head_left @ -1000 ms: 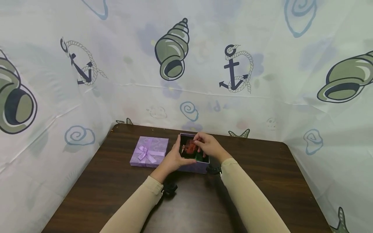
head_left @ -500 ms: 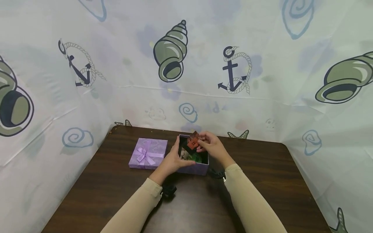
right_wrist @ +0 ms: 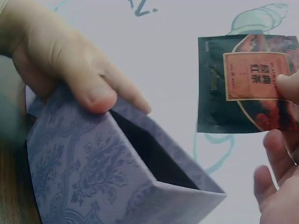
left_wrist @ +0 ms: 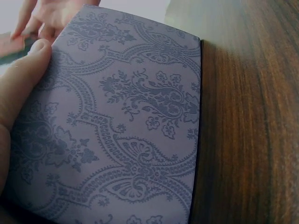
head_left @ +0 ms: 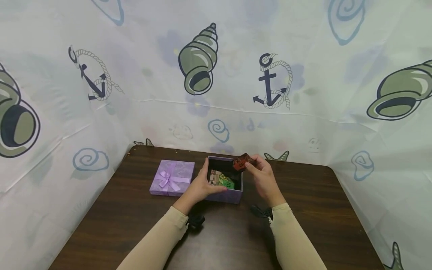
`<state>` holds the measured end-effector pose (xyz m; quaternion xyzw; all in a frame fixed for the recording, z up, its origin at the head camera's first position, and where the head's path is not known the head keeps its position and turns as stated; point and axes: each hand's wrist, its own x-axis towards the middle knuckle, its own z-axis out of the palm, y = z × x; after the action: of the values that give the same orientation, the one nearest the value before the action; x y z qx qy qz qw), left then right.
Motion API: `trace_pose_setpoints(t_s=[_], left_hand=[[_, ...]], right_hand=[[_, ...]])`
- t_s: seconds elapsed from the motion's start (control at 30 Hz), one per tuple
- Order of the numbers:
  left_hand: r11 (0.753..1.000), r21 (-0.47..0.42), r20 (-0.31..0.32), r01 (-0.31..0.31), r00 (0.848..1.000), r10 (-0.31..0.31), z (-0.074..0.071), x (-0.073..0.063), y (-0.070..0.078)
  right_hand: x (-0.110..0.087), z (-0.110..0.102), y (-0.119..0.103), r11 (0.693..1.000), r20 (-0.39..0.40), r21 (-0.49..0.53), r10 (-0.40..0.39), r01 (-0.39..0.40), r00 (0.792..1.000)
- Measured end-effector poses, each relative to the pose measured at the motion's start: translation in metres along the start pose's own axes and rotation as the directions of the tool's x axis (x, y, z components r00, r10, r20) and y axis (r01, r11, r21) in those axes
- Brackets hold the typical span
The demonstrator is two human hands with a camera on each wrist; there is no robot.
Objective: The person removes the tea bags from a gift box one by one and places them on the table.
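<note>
A lavender patterned gift box [head_left: 225, 196] stands on the table with its top uncovered. My left hand [head_left: 200, 184] grips its left front corner, the thumb along the front rim and the fingers at the left side. Just above the box's right rim, my right hand [head_left: 264, 180] pinches a tea bag packet [head_left: 242, 162] between thumb and fingers. In the right wrist view this tea bag packet [right_wrist: 254, 77] is dark green and red with an orange label reading "BLACK TEA". Beige and green packets [head_left: 221, 180] lie inside the box, partly behind the front wall.
Left of the box lies its lavender lid [head_left: 173, 176] with a ribbon bow, close to the left hand. The dark wooden table [head_left: 222, 240] ends at a printed fabric backdrop [head_left: 236, 82] behind and on both sides.
My right hand has lifted the red tea bag packet out of the box and moved it right, above the rim. The packets beneath now show. My left hand stays on the box.
</note>
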<state>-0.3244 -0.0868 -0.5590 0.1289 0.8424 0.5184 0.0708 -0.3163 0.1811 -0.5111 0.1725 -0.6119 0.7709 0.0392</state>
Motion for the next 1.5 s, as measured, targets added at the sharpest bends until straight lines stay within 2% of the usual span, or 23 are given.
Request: trace_pose_setpoints(t_s=[0.2,0.33,0.5,0.6,0.67,0.8,1.0,1.1,1.17,1.37,1.5], left_hand=[[1.0,-0.007,0.005,0.011,1.0,-0.011,0.001,-0.001,-0.001],[1.0,-0.006,0.008,0.018,1.0,-0.018,0.0,-0.002,0.0],[1.0,-0.004,0.015,0.029,0.999,-0.029,0.0,-0.004,0.001],[1.0,-0.002,0.014,0.031,0.999,-0.031,0.0,-0.005,0.002],[1.0,0.004,0.016,0.03,0.999,-0.03,0.001,-0.005,0.001],[1.0,0.013,0.02,0.025,0.999,-0.025,0.002,-0.004,0.001],[0.999,-0.016,0.015,0.034,0.999,-0.033,0.0,-0.006,0.003],[0.999,-0.019,0.017,0.031,0.999,-0.031,0.0,-0.005,0.002],[0.999,-0.015,0.013,0.028,1.0,-0.028,0.0,-0.003,0.002],[1.0,-0.009,0.004,0.026,1.0,-0.025,0.0,-0.001,0.002],[1.0,-0.006,0.003,0.021,1.0,-0.021,0.0,0.0,0.003]], right_hand=[[-0.016,-0.014,-0.005,0.989,-0.05,0.106,-0.102,0.107,0.993],[-0.029,-0.029,0.009,0.974,-0.102,0.165,-0.142,0.157,0.985],[-0.044,-0.056,0.045,0.965,-0.182,0.223,-0.095,0.135,0.979],[-0.048,-0.072,0.063,0.965,-0.257,0.238,-0.048,0.112,0.965],[-0.05,-0.08,0.07,0.964,-0.309,0.243,-0.031,0.11,0.951],[-0.05,-0.091,0.077,0.966,-0.355,0.232,-0.025,0.114,0.934],[-0.045,-0.092,0.079,0.995,-0.413,0.092,0.0,0.042,0.911],[-0.043,-0.09,0.079,1.0,-0.445,0.007,0.007,-0.005,0.896],[-0.041,-0.089,0.078,0.999,-0.45,-0.04,0.012,-0.033,0.893],[-0.039,-0.091,0.08,0.969,-0.435,-0.231,-0.018,-0.092,0.9],[-0.038,-0.091,0.08,0.943,-0.426,-0.311,-0.028,-0.118,0.904]])
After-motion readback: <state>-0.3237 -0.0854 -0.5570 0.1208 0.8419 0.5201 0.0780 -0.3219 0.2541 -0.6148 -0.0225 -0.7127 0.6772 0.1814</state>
